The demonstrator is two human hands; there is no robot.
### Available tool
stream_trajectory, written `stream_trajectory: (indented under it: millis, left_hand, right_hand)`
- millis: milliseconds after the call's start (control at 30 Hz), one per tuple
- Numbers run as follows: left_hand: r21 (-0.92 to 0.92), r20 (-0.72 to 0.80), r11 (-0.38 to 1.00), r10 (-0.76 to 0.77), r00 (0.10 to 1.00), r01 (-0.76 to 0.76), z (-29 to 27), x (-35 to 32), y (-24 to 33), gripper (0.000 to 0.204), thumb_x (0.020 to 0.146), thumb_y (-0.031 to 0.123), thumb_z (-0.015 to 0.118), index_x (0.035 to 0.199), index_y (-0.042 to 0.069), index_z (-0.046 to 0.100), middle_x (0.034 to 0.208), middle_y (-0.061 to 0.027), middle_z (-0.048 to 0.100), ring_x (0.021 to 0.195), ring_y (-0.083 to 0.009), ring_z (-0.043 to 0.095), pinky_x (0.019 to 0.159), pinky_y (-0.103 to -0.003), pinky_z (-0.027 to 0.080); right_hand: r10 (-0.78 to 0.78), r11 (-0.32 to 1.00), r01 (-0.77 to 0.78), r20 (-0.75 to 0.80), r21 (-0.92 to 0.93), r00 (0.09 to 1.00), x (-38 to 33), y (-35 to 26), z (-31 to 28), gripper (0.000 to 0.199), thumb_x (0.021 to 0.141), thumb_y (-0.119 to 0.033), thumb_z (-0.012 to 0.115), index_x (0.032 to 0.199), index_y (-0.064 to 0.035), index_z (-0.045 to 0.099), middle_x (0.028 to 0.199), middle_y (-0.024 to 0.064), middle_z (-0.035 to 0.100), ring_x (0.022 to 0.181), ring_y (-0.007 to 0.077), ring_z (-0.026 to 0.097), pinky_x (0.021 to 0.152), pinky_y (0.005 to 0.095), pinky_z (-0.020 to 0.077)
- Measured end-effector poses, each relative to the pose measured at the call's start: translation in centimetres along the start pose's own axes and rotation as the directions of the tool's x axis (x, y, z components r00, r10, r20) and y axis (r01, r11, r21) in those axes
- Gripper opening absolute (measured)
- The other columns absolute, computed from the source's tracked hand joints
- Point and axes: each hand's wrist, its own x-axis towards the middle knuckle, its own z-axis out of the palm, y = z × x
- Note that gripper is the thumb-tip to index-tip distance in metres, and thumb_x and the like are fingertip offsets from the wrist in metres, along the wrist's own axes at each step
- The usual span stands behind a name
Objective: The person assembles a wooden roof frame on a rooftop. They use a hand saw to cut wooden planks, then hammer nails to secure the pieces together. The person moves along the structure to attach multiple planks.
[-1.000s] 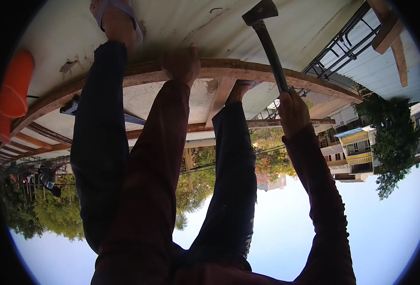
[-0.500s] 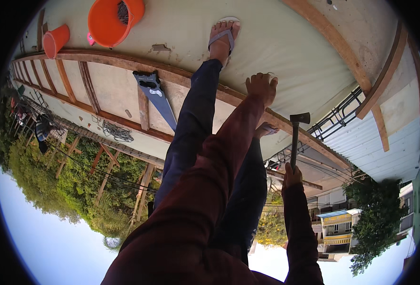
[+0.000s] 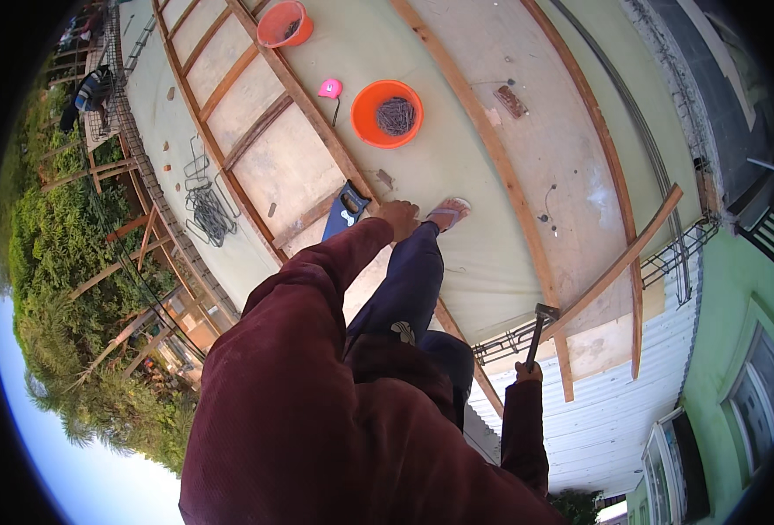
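My right hand (image 3: 529, 373) is closed around the handle of a hammer (image 3: 539, 331), held head up at the lower right, beside the end of a wooden beam. My left hand (image 3: 397, 220) is over the long wooden beam, close to my left foot in its flip-flop (image 3: 447, 213). Its fingers look loosely bent and apart, and nothing shows in them. Just left of it lies a handsaw (image 3: 347, 208) with a black and blue handle; my sleeve hides most of its blade.
An orange bucket (image 3: 371, 137) of nails and a smaller orange bucket (image 3: 267, 30) stand ahead, with a pink tape measure (image 3: 330, 88) between. A loose plank (image 3: 619, 262) crosses the beams at right. Bent steel rods (image 3: 209, 213) lie left. Far left is another person (image 3: 96, 87).
My view has swung right. My left hand has come off its spot on the beam and moved back toward the saw. The hammer stays in my right hand.
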Motion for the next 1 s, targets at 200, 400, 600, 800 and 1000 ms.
stream_trajectory:
  millis: [200,400,600,800,1000]
  left_hand:
    - [0.061,0.279,0.910,-0.411,0.868,0.411,-0.4,-15.0,-7.9,0.040,0.090,0.037,0.063,0.123,0.013,0.064,0.120,-0.0125,0.066,0.118,-0.0300,0.061,0.097,-0.043,0.048]
    - [-0.282,0.415,0.797,-0.401,0.817,0.534,11.6,-23.7,-8.0,0.037,0.086,0.041,0.069,0.107,0.011,0.071,0.104,-0.0102,0.072,0.102,-0.0298,0.067,0.091,-0.044,0.049]
    - [-0.883,-0.032,0.393,-0.598,0.801,0.258,20.3,-29.4,1.2,0.034,0.082,0.038,0.073,0.099,0.008,0.072,0.090,-0.0105,0.072,0.086,-0.0248,0.068,0.079,-0.040,0.052]
    - [-0.812,0.298,0.215,-0.646,0.703,0.543,29.7,-35.4,7.5,0.038,0.082,0.039,0.075,0.102,0.007,0.072,0.094,-0.0098,0.072,0.087,-0.0237,0.067,0.079,-0.039,0.052]
    - [-0.938,0.261,0.053,-0.544,0.798,0.343,29.9,-31.5,11.1,0.041,0.084,0.044,0.074,0.109,0.011,0.071,0.094,-0.0074,0.071,0.088,-0.0203,0.064,0.080,-0.039,0.052]
  right_hand:
    - [-0.061,0.998,0.061,-0.006,-0.021,0.998,2.4,-7.2,-6.7,0.028,0.083,-0.021,0.075,0.075,-0.0098,0.051,0.052,-0.0018,0.043,0.042,0.0122,0.042,0.039,0.0304,0.0340]
    - [-0.116,0.937,0.224,0.363,-0.270,0.924,8.5,-13.8,-9.1,0.036,0.078,-0.033,0.080,0.093,-0.0032,0.067,0.071,0.0074,0.063,0.062,0.0201,0.060,0.061,0.0379,0.0497]
    - [-0.176,0.472,0.468,0.441,-0.747,0.880,15.7,-22.3,-8.1,0.044,0.081,-0.041,0.075,0.102,-0.0023,0.068,0.082,0.0095,0.068,0.080,0.0232,0.066,0.073,0.0395,0.0516]
    - [-0.254,0.350,0.622,0.568,-0.700,0.782,14.0,-33.1,-5.5,0.043,0.083,-0.041,0.073,0.105,-0.0038,0.068,0.085,0.0100,0.068,0.082,0.0217,0.066,0.075,0.0379,0.0515]
    - [-0.258,0.218,0.672,0.622,-0.708,0.739,12.8,-42.0,-1.3,0.042,0.085,-0.040,0.071,0.108,-0.0053,0.068,0.088,0.0106,0.068,0.085,0.0202,0.065,0.078,0.0362,0.0513]
